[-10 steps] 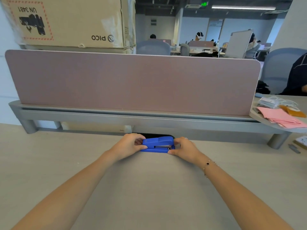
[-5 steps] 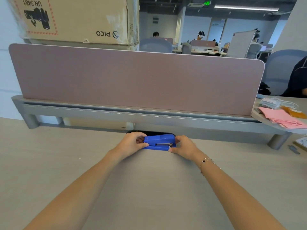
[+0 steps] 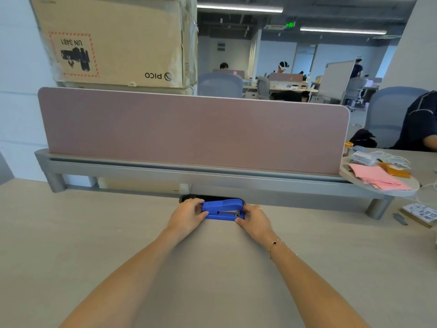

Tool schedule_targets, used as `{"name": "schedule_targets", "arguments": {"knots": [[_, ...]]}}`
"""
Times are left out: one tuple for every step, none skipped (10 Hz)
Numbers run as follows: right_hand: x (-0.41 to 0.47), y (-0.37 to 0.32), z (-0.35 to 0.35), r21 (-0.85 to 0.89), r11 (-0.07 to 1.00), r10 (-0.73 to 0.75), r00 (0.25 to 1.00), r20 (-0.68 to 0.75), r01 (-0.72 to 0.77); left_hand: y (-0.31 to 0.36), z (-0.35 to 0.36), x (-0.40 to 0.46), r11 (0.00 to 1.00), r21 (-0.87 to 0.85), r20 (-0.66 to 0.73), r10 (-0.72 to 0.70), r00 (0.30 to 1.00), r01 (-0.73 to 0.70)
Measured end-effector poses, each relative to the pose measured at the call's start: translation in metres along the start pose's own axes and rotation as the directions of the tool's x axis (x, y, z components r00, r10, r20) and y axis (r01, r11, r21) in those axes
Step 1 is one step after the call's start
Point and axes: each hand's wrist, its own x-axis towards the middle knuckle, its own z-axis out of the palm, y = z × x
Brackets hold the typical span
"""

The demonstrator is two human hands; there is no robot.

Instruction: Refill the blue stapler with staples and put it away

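Note:
A blue stapler (image 3: 223,210) lies closed on the pale desk (image 3: 94,245), right at the far edge under the grey rail, its metal nose pointing right. My left hand (image 3: 186,215) grips its left end with thumb and fingers. Its right end is pinched by my right hand (image 3: 254,218), which wears a thin bracelet at the wrist. A dark cable opening (image 3: 186,199) in the desk sits just behind the stapler. No loose staples show near it.
A pink divider panel (image 3: 189,131) on a grey rail (image 3: 165,172) blocks the far side. A cardboard box (image 3: 113,41) towers behind it. At the right lie pink papers (image 3: 376,177), a booklet (image 3: 419,213) and a small grey strip (image 3: 400,218). A seated person (image 3: 421,124) is far right.
Both hands have stayed on the stapler at the desk's far edge. The camera has tilted up a little, so the scene sits lower in view.

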Motion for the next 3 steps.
{"name": "schedule_targets", "arguments": {"knots": [[-0.011,0.002,0.002,0.072,0.997,-0.002,0.999,-0.043,0.005,0.003,-0.003,-0.008,0.998,-0.019,-0.044,-0.053,0.998,0.052],[-0.026,0.001,-0.004,0.07,0.997,-0.013,1.0,0.008,0.013,0.005,-0.009,-0.025,0.999,-0.019,0.0,-0.044,0.999,0.044],[-0.042,0.007,-0.019,0.051,0.999,-0.005,0.999,0.038,0.003,0.002,-0.021,-0.041,0.997,-0.039,0.033,-0.07,0.997,0.071]]}}
